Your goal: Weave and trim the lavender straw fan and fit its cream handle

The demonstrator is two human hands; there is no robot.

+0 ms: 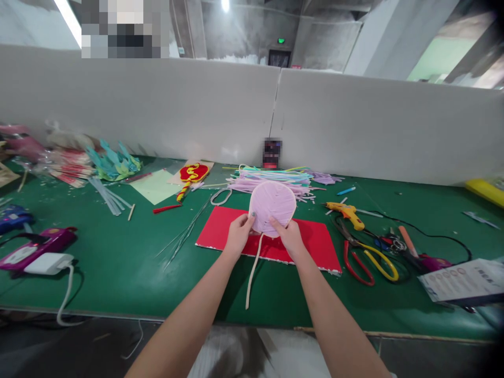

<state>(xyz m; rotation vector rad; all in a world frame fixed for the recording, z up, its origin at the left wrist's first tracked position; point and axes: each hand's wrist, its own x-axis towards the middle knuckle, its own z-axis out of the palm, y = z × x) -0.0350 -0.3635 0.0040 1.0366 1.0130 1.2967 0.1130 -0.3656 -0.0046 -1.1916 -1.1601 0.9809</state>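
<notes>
Both hands hold up a round pale pink disc (272,206) wound from pipe cleaners. My left hand (238,234) pinches its lower left edge. My right hand (289,237) grips its lower right edge with closed fingers. A loose cream tail (252,273) hangs from the disc's bottom down towards the table's front edge. The disc is raised above a red sheet (315,242) lying flat on the green table (118,262).
A pile of pastel pipe cleaners (271,179) lies behind the disc. At the right are a yellow glue gun (347,211), scissors with red and yellow handles (368,260) and a printed leaflet (460,281). Thin wires (187,231), a white charger (49,263) and craft pieces sit left.
</notes>
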